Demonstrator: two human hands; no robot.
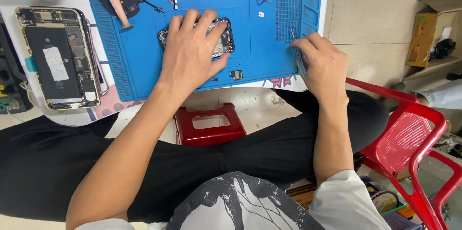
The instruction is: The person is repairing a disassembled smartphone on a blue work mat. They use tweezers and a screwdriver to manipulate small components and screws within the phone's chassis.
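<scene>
Opened phone frame [222, 42], dark-rimmed with bared metal insides, flat on blue mat [269, 56], mostly covered. Thin metal tweezers [297, 49], upright along mat's right edge.

floor [370, 13]: pale tile | red plastic chair [414, 129] right | red stool [210, 125] below | cardboard box [426, 37], perhaps shelving

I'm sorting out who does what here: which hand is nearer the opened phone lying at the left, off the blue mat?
Left. The left hand lies flat on a phone frame on the blue mat, right of the opened phone. The right hand holds tweezers at the mat's far right edge.
</scene>
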